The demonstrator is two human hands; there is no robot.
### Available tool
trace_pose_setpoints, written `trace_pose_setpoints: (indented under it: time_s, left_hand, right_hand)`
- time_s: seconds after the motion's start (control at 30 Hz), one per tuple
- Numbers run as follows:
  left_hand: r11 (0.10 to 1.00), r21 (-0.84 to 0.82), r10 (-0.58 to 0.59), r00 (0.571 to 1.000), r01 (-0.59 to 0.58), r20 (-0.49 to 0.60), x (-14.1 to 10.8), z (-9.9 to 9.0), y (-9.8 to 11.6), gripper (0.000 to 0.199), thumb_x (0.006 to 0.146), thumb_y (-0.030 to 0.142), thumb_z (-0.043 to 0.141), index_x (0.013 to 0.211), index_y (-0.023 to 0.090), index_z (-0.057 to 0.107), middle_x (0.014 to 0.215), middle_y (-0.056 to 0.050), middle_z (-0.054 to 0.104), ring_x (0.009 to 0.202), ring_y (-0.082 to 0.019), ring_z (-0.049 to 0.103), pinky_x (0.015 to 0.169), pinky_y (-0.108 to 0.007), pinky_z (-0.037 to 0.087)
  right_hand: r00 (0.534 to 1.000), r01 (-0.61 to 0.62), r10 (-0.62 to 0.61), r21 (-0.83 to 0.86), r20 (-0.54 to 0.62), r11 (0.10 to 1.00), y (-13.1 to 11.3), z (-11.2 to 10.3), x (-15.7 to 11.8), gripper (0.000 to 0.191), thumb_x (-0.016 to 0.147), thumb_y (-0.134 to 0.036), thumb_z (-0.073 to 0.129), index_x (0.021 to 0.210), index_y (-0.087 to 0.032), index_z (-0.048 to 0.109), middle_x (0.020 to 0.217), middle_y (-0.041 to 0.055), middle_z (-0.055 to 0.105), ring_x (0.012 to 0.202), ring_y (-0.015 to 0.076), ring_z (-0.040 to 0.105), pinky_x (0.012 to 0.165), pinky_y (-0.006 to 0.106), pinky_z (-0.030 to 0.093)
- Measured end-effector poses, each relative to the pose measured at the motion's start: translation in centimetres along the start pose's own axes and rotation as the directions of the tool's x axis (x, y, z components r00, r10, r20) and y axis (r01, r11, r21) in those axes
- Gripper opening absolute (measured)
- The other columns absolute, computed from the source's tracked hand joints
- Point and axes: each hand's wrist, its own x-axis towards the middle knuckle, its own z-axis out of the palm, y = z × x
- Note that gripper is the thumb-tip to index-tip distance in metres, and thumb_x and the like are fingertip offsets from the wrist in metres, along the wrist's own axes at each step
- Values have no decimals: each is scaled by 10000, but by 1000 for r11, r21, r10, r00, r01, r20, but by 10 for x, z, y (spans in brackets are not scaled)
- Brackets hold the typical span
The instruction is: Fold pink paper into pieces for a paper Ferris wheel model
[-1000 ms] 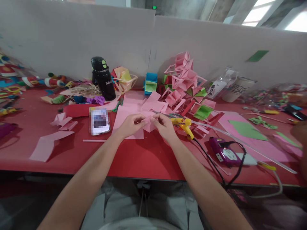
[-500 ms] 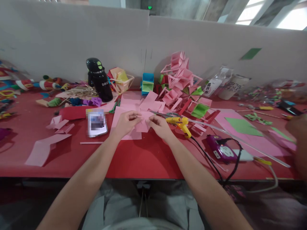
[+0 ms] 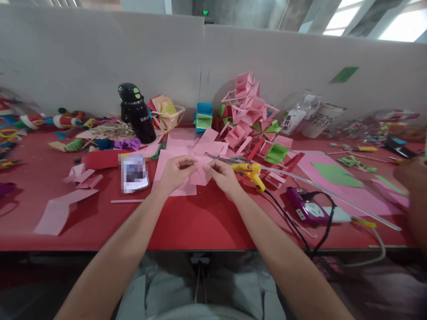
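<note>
Between my two hands is a small piece of pink paper (image 3: 200, 174), held upright over larger pink sheets (image 3: 160, 166) on the red table. My left hand (image 3: 177, 172) pinches its left edge between thumb and fingers. On the opposite edge my right hand (image 3: 220, 173) is closed in the same kind of pinch. Just right of that hand lies a yellow glue gun (image 3: 249, 171), its black cord running toward the front edge. Scissors (image 3: 230, 159) lie behind the right hand, partly covered by paper scraps.
Folded pink paper shapes (image 3: 248, 102) pile up at the back. A black bottle (image 3: 138, 118) and a phone (image 3: 134, 173) are on the left. A purple power box (image 3: 305, 206) and a long clear stick (image 3: 333, 191) lie right. Another person's arm (image 3: 412, 186) reaches in at the right edge.
Both hands keep their pinch on the pink paper with almost no movement. The whole view has shifted slightly.
</note>
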Motion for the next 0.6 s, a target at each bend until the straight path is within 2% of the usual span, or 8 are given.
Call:
trace_pose_setpoints:
  time_s: [0.2,0.4,0.5,0.6]
  left_hand:
    - [998,-55,-37,998,34,-59,1,-2,-2,315,704,410,831,879,163,744,856,-69,761,798,-198,701,765,-323,570]
    - [997,-65,-58,990,50,-127,3,-4,-4,299,703,375,816,882,151,732,816,-48,720,724,-152,644,633,-245,502]
    - [995,-66,-83,991,76,-109,3,-5,-4,294,718,338,786,933,150,717,834,-42,701,729,-144,635,616,-233,491]
    - [988,-82,-133,990,130,-35,1,-4,0,332,712,300,767,999,151,696,848,-36,681,748,-146,643,665,-261,535]
  right_hand:
    - [998,-66,66,18,15,998,-7,1,-2,344,813,-515,694,771,-182,623,738,-11,568,697,130,503,693,281,407]
    - [987,-151,151,6,53,988,-7,3,-2,358,774,-541,715,794,-192,640,643,-23,575,595,135,519,605,280,413]
    - [990,-136,137,-13,25,991,-4,3,-2,343,792,-528,697,778,-190,639,630,-22,569,593,134,511,608,279,406]
    - [995,-91,89,-29,-52,995,-2,0,-1,346,817,-523,667,744,-186,630,658,-21,541,617,124,461,612,273,373]
